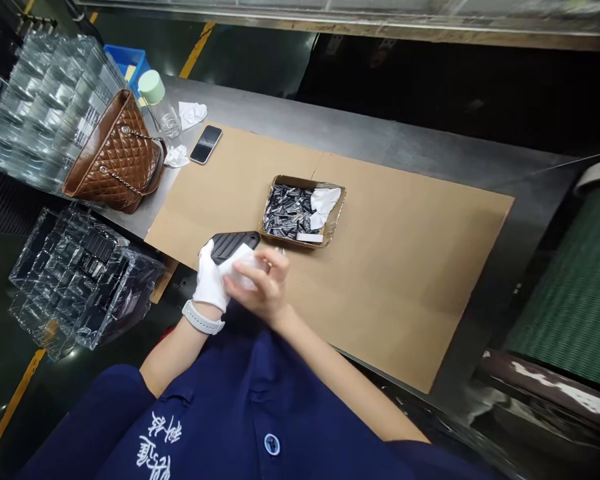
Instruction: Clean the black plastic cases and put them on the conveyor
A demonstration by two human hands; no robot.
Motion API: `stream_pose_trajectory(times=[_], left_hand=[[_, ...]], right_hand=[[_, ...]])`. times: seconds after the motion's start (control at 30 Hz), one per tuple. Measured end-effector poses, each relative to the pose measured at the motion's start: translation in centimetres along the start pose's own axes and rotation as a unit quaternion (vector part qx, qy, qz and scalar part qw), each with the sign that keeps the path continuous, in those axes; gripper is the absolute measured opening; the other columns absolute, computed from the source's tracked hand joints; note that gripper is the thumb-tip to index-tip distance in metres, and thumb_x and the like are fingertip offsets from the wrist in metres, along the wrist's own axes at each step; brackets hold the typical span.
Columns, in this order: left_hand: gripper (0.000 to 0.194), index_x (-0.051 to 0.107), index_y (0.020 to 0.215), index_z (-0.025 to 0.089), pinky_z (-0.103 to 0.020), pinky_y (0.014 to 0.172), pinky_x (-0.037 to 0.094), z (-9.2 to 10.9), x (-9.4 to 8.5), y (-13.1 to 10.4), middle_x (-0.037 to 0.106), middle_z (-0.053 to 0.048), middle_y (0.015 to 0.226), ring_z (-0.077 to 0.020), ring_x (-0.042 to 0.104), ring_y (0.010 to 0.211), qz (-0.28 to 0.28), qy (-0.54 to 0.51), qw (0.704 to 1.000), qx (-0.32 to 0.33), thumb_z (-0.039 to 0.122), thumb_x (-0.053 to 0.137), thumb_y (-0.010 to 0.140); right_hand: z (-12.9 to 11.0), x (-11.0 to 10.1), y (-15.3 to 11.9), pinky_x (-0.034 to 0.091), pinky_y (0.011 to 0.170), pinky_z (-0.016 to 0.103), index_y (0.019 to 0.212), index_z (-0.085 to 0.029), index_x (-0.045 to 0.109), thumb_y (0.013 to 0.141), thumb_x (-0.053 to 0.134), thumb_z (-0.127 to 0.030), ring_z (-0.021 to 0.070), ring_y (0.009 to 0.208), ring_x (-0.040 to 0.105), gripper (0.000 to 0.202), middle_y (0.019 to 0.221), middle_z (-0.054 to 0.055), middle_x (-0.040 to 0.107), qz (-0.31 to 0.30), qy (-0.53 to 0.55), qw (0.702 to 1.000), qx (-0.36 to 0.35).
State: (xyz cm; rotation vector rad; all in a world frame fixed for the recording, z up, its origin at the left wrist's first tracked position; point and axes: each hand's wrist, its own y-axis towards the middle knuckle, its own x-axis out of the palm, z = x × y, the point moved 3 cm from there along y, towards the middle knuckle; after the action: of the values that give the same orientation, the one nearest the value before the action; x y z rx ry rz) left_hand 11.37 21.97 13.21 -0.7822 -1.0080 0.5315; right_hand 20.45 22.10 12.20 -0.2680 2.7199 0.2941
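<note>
In the head view my left hand [211,280], in a white glove, grips a black ribbed part [233,245] by its left side. My bare right hand [264,283] holds a white cloth or tissue [243,261] against the near side of that part; its fingers are slightly blurred. Just beyond my hands, a small cardboard box [336,227] sits on the brown cardboard sheet [390,267]. Many small dark metallic pieces [287,210], a crumpled white cloth [325,200] and a small white block [309,237] lie in the box.
At the left stand a brown quilted bag [125,153], a bottle with a green lid [163,107], and a phone [206,145]. Plastic-wrapped stacks [85,280] are beside the table. A green conveyor belt [575,280] is on the right.
</note>
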Motion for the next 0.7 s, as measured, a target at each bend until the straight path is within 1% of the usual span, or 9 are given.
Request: stream_pose_trajectory(times=[0.07, 0.17, 0.27, 0.33, 0.43, 0.5, 0.57, 0.63, 0.7], left_hand=[[0.042, 0.066, 0.082, 0.012, -0.025, 0.079, 0.052, 0.2, 0.0, 0.3, 0.068, -0.007, 0.073, -0.0157, 0.065, 0.070, -0.003, -0.009, 1.000, 0.005, 0.042, 0.036, 0.088], [0.044, 0.066, 0.083, 0.011, -0.027, 0.079, 0.053, 0.7, -0.2, 1.0, 0.069, -0.008, 0.075, -0.0172, 0.066, 0.074, -0.003, -0.010, 1.000, 0.004, 0.043, 0.036, 0.088], [0.034, 0.065, 0.089, 0.010, -0.023, 0.077, 0.053, 1.4, -0.9, 1.9, 0.070, -0.007, 0.080, -0.0141, 0.067, 0.074, 0.002, -0.009, 1.000, 0.016, 0.033, 0.040, 0.090], [0.030, 0.064, 0.093, 0.011, -0.022, 0.074, 0.053, 2.0, -1.6, 2.1, 0.071, -0.006, 0.083, -0.0129, 0.067, 0.075, -0.005, -0.003, 1.000, 0.016, 0.030, 0.041, 0.092], [0.034, 0.061, 0.083, 0.015, -0.021, 0.057, 0.052, 2.8, -2.6, 1.8, 0.066, -0.003, 0.069, -0.0119, 0.064, 0.059, -0.024, 0.032, 0.999, 0.006, 0.045, 0.047, 0.089], [0.042, 0.054, 0.069, 0.017, -0.018, 0.039, 0.040, 3.7, -2.9, 1.5, 0.053, 0.003, 0.052, -0.0071, 0.048, 0.039, -0.053, 0.044, 0.997, 0.039, 0.057, 0.050, 0.083], [0.044, 0.046, 0.065, 0.019, -0.017, 0.030, 0.025, 4.4, -2.7, 1.4, 0.033, 0.009, 0.042, -0.0043, 0.025, 0.030, -0.093, 0.053, 0.991, 0.074, 0.060, 0.049, 0.082], [0.041, 0.047, 0.069, 0.021, -0.018, 0.029, 0.017, 4.7, -2.1, 1.7, 0.021, 0.011, 0.040, -0.0050, 0.009, 0.031, -0.116, 0.088, 0.986, 0.075, 0.059, 0.046, 0.084], [0.040, 0.051, 0.075, 0.021, -0.019, 0.029, 0.016, 4.5, -1.5, 2.2, 0.016, 0.011, 0.039, -0.0062, 0.005, 0.032, -0.113, 0.152, 0.981, 0.050, 0.059, 0.043, 0.085]], right_hand=[[0.0, 0.4, 0.0, 0.044, 0.086, 0.048, 0.084, -0.029, 0.061, 0.067, 0.068, -0.038, 0.0277, 0.098, 0.048, 0.020, 0.101, 0.008, 0.042, 0.017, -0.010, 1.000, -0.003], [-0.2, 0.6, -0.1, 0.045, 0.086, 0.046, 0.089, -0.026, 0.060, 0.070, 0.065, -0.037, 0.0251, 0.096, 0.050, 0.022, 0.102, 0.008, 0.042, 0.071, -0.001, 0.997, -0.027], [0.7, 0.9, 0.7, 0.043, 0.090, 0.045, 0.093, -0.025, 0.058, 0.073, 0.063, -0.037, 0.0241, 0.100, 0.050, 0.024, 0.103, 0.008, 0.046, 0.095, 0.021, 0.995, -0.006], [2.8, 1.0, 2.5, 0.044, 0.091, 0.042, 0.093, -0.024, 0.057, 0.076, 0.060, -0.036, 0.0222, 0.102, 0.051, 0.021, 0.102, 0.007, 0.050, 0.097, 0.023, 0.993, 0.058], [7.7, 0.3, 6.9, 0.042, 0.094, 0.038, 0.094, -0.020, 0.057, 0.078, 0.058, -0.031, 0.0204, 0.102, 0.052, 0.019, 0.102, 0.008, 0.055, 0.125, -0.007, 0.980, 0.156], [11.2, -0.7, 10.0, 0.032, 0.103, 0.044, 0.100, -0.014, 0.055, 0.079, 0.056, -0.028, 0.0237, 0.114, 0.045, 0.025, 0.114, 0.015, 0.051, 0.173, -0.024, 0.965, 0.195], [14.2, -1.7, 11.6, 0.021, 0.107, 0.049, 0.104, -0.011, 0.054, 0.077, 0.060, -0.030, 0.0279, 0.122, 0.038, 0.033, 0.123, 0.020, 0.046, 0.206, -0.038, 0.951, 0.227], [16.2, -2.9, 10.5, 0.019, 0.108, 0.049, 0.106, -0.011, 0.054, 0.077, 0.061, -0.035, 0.0286, 0.125, 0.036, 0.039, 0.126, 0.021, 0.046, 0.232, -0.061, 0.938, 0.251], [16.9, -4.3, 5.8, 0.026, 0.107, 0.046, 0.110, -0.012, 0.052, 0.080, 0.057, -0.040, 0.0263, 0.123, 0.041, 0.041, 0.124, 0.018, 0.050, 0.287, -0.088, 0.915, 0.268]])
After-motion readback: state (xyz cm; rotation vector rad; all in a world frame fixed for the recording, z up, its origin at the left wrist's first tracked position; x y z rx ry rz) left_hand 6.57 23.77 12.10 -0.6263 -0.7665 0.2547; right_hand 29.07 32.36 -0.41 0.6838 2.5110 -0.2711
